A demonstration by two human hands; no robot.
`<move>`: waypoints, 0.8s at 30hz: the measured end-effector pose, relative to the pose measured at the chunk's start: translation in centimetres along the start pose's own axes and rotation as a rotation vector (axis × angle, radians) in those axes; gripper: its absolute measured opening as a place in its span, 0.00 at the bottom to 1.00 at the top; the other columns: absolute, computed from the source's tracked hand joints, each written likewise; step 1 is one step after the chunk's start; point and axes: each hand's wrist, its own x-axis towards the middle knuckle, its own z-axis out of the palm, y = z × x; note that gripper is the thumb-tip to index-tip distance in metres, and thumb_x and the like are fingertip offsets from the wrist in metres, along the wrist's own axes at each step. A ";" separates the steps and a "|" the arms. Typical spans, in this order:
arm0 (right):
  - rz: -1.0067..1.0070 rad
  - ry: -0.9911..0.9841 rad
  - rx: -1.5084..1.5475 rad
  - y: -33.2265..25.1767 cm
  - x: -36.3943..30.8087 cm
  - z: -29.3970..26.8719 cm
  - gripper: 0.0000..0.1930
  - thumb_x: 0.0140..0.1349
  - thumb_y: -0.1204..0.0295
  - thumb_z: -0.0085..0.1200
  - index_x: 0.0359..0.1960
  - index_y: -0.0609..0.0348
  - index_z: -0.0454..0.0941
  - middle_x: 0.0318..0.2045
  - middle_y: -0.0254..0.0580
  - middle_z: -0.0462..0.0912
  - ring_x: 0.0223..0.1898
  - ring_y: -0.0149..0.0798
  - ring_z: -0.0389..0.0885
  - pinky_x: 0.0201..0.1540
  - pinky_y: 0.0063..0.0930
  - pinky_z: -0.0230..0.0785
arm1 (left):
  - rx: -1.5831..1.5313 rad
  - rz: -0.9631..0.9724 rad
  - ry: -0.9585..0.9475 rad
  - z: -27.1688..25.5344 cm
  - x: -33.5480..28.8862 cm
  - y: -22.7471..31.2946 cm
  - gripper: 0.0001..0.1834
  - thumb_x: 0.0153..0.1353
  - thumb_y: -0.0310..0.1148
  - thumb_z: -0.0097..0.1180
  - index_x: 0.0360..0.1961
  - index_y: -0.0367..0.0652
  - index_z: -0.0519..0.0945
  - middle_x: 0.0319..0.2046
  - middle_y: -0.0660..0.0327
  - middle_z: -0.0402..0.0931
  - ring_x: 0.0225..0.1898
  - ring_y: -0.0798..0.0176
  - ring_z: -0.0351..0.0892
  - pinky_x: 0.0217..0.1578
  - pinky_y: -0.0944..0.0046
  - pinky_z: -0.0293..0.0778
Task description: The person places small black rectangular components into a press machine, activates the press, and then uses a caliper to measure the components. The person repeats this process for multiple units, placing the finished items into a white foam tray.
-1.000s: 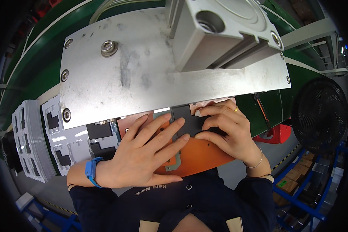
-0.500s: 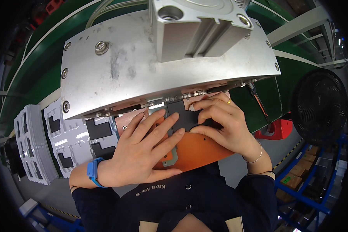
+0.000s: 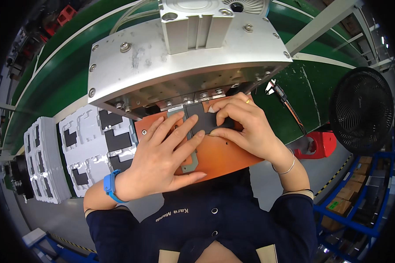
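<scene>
A flat black piece (image 3: 201, 115) lies on an orange-brown plate (image 3: 219, 155) at the front of a metal press. My left hand (image 3: 162, 151) is spread out, its fingertips resting on the left edge of the piece and on a grey-green metal strip (image 3: 189, 165) beside it. My right hand (image 3: 245, 122) is closed, thumb and fingers pinching the right part of the piece. That part is partly hidden by the fingers.
The silver press head (image 3: 188, 65) overhangs the plate just beyond my fingers. White trays (image 3: 90, 142) with black L-shaped pieces stand at left, beside a tray stack (image 3: 46, 160). A caliper (image 3: 287, 105), a red object (image 3: 318, 144) and a black fan (image 3: 360, 109) are at right.
The view has shifted, so the press looks smaller and more of its underside and the caliper show. Both hands keep nearly the same place on the black piece.
</scene>
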 end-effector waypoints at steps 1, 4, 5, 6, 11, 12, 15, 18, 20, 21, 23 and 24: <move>-0.002 -0.002 0.004 0.0 0.0 0.0 0.14 0.45 0.72 0.71 0.30 0.58 0.76 0.41 0.39 0.84 0.45 0.44 0.78 0.49 0.35 0.67 | -0.023 0.007 0.012 0.1 0.0 -0.2 0.37 0.48 0.58 0.66 0.56 0.46 0.79 0.64 0.50 0.68 0.64 0.41 0.65 0.62 0.42 0.64; -0.056 -0.010 0.004 0.3 0.1 0.0 0.15 0.47 0.74 0.70 0.32 0.59 0.75 0.40 0.42 0.81 0.45 0.47 0.76 0.50 0.37 0.68 | -0.117 0.021 0.033 0.3 -0.3 -0.9 0.35 0.50 0.54 0.66 0.57 0.45 0.79 0.64 0.50 0.68 0.66 0.40 0.63 0.63 0.43 0.63; -0.080 -0.014 0.001 0.4 0.2 -0.1 0.15 0.47 0.74 0.69 0.33 0.59 0.74 0.39 0.43 0.80 0.45 0.48 0.75 0.50 0.38 0.68 | -0.116 0.019 0.045 0.4 -0.3 -0.9 0.35 0.52 0.54 0.66 0.57 0.45 0.79 0.64 0.51 0.68 0.67 0.41 0.63 0.63 0.41 0.62; -0.066 -0.032 -0.002 0.2 0.3 -0.3 0.15 0.47 0.74 0.69 0.33 0.59 0.74 0.39 0.43 0.79 0.45 0.49 0.75 0.50 0.38 0.68 | -0.115 0.017 0.058 0.5 -0.3 -0.9 0.34 0.53 0.53 0.66 0.57 0.44 0.78 0.64 0.51 0.68 0.67 0.41 0.62 0.63 0.40 0.61; 0.026 -0.136 -0.019 -0.4 0.4 -1.5 0.15 0.46 0.75 0.70 0.33 0.58 0.75 0.41 0.39 0.81 0.45 0.42 0.77 0.49 0.33 0.68 | -0.205 0.009 0.174 0.0 -0.7 -0.4 0.30 0.53 0.41 0.69 0.57 0.42 0.79 0.61 0.51 0.72 0.66 0.42 0.64 0.64 0.43 0.62; 0.043 -0.120 0.060 -0.6 0.2 -1.7 0.15 0.46 0.76 0.70 0.32 0.58 0.75 0.40 0.38 0.81 0.43 0.40 0.78 0.45 0.31 0.69 | -0.258 -0.001 0.226 -0.3 -0.8 -0.2 0.28 0.53 0.35 0.68 0.56 0.39 0.79 0.59 0.50 0.74 0.64 0.43 0.67 0.62 0.47 0.65; 0.108 -0.067 0.221 -1.2 -1.3 -2.7 0.14 0.46 0.80 0.70 0.31 0.59 0.74 0.35 0.35 0.82 0.35 0.34 0.79 0.34 0.25 0.70 | -0.419 -0.083 0.290 -1.2 -1.4 -0.2 0.21 0.57 0.28 0.62 0.52 0.34 0.80 0.52 0.48 0.79 0.50 0.48 0.80 0.49 0.57 0.76; 0.087 0.039 0.211 -2.9 -3.0 -3.4 0.12 0.46 0.83 0.68 0.27 0.61 0.75 0.28 0.33 0.83 0.27 0.31 0.81 0.26 0.19 0.68 | -0.794 -0.330 0.164 -1.7 -1.1 0.0 0.16 0.68 0.29 0.51 0.54 0.32 0.79 0.42 0.52 0.82 0.34 0.68 0.83 0.31 0.71 0.77; -0.165 0.086 0.088 -4.4 -3.9 -2.8 0.08 0.49 0.81 0.65 0.29 0.59 0.78 0.28 0.37 0.83 0.31 0.35 0.84 0.33 0.26 0.76 | -1.133 -0.467 -0.079 -2.2 -0.1 0.2 0.18 0.71 0.32 0.49 0.56 0.33 0.78 0.38 0.56 0.83 0.30 0.70 0.83 0.26 0.74 0.76; -0.314 0.105 0.003 -5.0 -4.2 -2.2 0.06 0.51 0.79 0.63 0.30 0.59 0.79 0.28 0.38 0.82 0.31 0.37 0.84 0.36 0.31 0.77 | -1.311 -0.505 -0.246 -2.7 0.5 0.4 0.18 0.72 0.34 0.48 0.57 0.33 0.77 0.37 0.57 0.83 0.28 0.70 0.83 0.24 0.75 0.75; -0.467 0.161 -0.002 -6.2 -4.1 -1.6 0.07 0.51 0.78 0.60 0.33 0.58 0.82 0.32 0.38 0.85 0.34 0.36 0.85 0.41 0.32 0.79 | -1.579 -0.423 -0.604 -2.7 1.5 0.1 0.17 0.69 0.33 0.55 0.55 0.33 0.77 0.27 0.64 0.81 0.22 0.73 0.82 0.20 0.76 0.71; -0.468 0.159 -0.020 -6.3 -4.4 -1.6 0.11 0.53 0.78 0.58 0.39 0.58 0.83 0.36 0.38 0.86 0.38 0.39 0.86 0.46 0.33 0.79 | -1.588 -0.462 -0.632 -2.6 1.9 0.5 0.16 0.67 0.30 0.58 0.53 0.34 0.77 0.26 0.65 0.80 0.22 0.74 0.81 0.20 0.77 0.71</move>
